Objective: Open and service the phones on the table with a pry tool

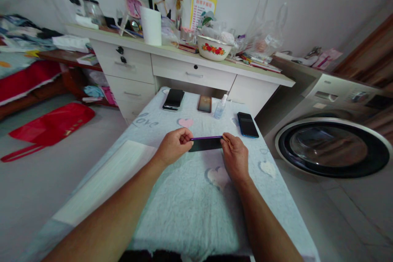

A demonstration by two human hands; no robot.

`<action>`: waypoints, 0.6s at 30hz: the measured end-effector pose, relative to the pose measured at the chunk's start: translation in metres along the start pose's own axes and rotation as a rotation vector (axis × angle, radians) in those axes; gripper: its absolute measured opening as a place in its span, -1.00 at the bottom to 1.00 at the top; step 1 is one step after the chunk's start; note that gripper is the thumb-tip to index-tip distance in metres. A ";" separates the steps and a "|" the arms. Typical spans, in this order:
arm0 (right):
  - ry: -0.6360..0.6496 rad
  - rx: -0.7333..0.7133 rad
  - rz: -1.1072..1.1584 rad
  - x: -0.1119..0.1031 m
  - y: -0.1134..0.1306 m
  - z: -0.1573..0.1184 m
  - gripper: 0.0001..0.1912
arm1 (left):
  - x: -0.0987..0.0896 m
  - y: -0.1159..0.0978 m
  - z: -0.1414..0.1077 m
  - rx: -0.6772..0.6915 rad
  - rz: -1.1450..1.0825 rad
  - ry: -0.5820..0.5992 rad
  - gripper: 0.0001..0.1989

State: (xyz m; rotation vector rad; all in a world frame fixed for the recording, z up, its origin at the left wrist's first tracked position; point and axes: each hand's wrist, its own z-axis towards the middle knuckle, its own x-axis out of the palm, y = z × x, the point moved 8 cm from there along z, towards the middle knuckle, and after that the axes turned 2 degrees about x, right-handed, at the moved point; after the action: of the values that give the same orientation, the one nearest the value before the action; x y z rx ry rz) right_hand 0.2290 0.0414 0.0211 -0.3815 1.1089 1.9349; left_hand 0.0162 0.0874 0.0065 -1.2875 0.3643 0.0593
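**Pinch grip, both sides**

Left hand [174, 145]: fingers [184, 132] curled, closed in a pinch against the thumb [186, 145]. Right hand [236, 153]: same pinch, back of hand facing up. The two are apart, roughly level, fingertips pointing inward at each other. Left forearm [123, 200] bare, long diagonal in from lower left. Right forearm [264, 217] bare, steeper, in from lower right. Both wrists [159, 161] [242, 180] roughly straight.
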 end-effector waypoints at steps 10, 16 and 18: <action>0.003 0.007 -0.023 -0.002 -0.002 -0.002 -0.69 | 0.000 0.001 0.000 0.008 -0.006 0.003 -0.92; 0.014 0.008 -0.041 -0.001 -0.003 0.000 -0.67 | 0.000 0.000 -0.001 -0.006 -0.006 -0.004 -0.92; 0.009 0.011 -0.038 -0.001 -0.004 0.000 -0.67 | -0.001 0.000 -0.001 -0.004 -0.009 -0.004 -0.92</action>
State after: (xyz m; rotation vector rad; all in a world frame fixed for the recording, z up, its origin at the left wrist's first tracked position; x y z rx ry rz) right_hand 0.2329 0.0421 0.0197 -0.4030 1.1096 1.8950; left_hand 0.0155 0.0866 0.0070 -1.2927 0.3551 0.0554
